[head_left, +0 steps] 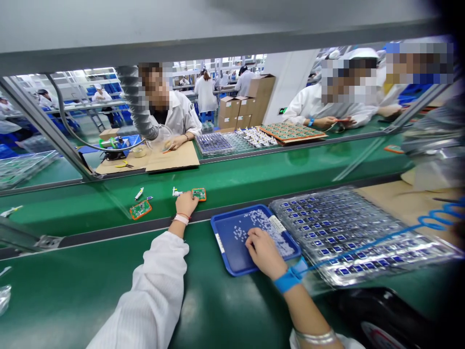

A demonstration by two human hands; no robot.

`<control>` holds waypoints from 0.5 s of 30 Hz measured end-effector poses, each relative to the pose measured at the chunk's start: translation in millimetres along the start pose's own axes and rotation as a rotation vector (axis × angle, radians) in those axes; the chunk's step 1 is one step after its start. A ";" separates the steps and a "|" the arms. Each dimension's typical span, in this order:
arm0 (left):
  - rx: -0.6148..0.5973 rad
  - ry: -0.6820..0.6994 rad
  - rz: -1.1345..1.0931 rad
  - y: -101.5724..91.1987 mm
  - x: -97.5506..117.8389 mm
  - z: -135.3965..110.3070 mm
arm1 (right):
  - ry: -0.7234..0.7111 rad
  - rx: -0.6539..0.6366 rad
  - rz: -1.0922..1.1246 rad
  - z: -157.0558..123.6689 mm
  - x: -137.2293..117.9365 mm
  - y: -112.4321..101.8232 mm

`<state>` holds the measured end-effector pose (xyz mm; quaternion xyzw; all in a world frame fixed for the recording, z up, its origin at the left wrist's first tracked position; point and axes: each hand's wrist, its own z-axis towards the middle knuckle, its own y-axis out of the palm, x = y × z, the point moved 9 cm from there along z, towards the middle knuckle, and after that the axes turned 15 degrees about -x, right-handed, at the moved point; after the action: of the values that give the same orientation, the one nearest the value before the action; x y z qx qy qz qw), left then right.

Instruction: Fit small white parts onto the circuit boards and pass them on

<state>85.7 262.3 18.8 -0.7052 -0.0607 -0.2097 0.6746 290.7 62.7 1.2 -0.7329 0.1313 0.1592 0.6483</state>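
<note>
My left hand [187,204] reaches across to the green belt, its fingers closed at the left edge of a green circuit board [199,194] with an orange border. Just left of those fingers lies a small white part [177,192] with a yellow-green tip. My right hand [265,251], wearing a blue wrist strap [290,277], is over a blue tray [232,270]. Its fingers are curled together; whatever they pinch is hidden. Many small translucent white pieces [267,223] are scattered in the tray, mostly toward its right side.
Another orange-edged board [140,209] lies farther left on the belt [247,182], near a white part [139,194]. Clear plastic trays of dark blue squares [337,232] stand right of the blue tray. A coiled blue cord [432,218] crosses them. Co-workers sit opposite.
</note>
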 end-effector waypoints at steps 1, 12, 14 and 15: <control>0.016 0.002 -0.036 -2.9 -4.0 -0.9 | -0.003 0.002 0.000 0.0 -0.1 0.0; 0.034 0.156 -0.473 -18.4 -40.4 -70.4 | -0.058 0.006 -0.013 1.7 1.2 3.0; 0.000 0.200 -0.562 -17.2 -40.0 -94.4 | -0.061 0.001 -0.020 2.2 0.9 4.4; -0.022 0.225 -0.605 -16.3 -39.2 -107.0 | -0.065 0.000 -0.024 2.5 0.8 4.9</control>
<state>21.4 166.9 19.3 -0.6347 -0.1903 -0.4781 0.5765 289.4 64.6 -3.9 -0.7290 0.1012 0.1749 0.6540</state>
